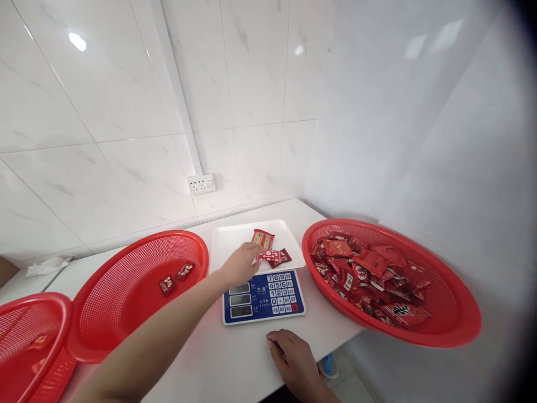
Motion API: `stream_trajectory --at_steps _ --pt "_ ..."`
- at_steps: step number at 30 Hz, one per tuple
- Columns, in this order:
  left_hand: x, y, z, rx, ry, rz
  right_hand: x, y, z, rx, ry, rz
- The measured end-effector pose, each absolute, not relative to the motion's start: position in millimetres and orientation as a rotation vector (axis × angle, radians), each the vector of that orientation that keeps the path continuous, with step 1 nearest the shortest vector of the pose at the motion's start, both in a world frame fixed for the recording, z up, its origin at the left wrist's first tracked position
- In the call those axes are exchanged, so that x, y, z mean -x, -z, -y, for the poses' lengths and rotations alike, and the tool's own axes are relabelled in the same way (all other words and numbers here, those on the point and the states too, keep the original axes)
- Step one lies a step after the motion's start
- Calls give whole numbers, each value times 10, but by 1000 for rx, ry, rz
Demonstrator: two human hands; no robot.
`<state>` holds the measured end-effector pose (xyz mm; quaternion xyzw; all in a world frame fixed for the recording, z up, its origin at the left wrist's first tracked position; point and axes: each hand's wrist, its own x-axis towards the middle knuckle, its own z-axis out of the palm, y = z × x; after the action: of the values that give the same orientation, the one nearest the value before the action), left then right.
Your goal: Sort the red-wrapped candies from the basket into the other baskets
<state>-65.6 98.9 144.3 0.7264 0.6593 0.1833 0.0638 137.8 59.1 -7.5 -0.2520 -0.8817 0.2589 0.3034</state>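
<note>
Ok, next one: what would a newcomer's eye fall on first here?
Probably the big red basket on the right, heaped with red packets. Next, the blue-faced scale in the middle, where the left hand is at a few packets on the white tray. Then the wide red basket just left of the scale, with two small packets visible inside.

Left grip (243, 263) at red packets (280, 256) on scale tray (230, 240), right grip (294, 358) near keypad (281, 292)

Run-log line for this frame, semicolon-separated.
left hand: at white-dotted red packet on scale tray; right hand: loosely curled, near table edge; right basket: many red packets
</note>
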Motion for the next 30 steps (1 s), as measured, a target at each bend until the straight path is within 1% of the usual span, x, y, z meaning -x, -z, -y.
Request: stream_trajectory --at_steps 4,11,17,30 --pt "382 -1311 -1258 -2289 -497 -1894 -1379 83 -595 677 -678 2322" --pt "240 -1339 -1441 -2124 -485 -2133 -1378 87 -595 666 -649 2346" --pt "61 -1298 -1540 -2087 -410 -2093 -1376 98 -605 651 -642 2323" --pt "223 -1275 -1595 -2093 -433 -1997 -1394 63 -590 623 -636 2309"
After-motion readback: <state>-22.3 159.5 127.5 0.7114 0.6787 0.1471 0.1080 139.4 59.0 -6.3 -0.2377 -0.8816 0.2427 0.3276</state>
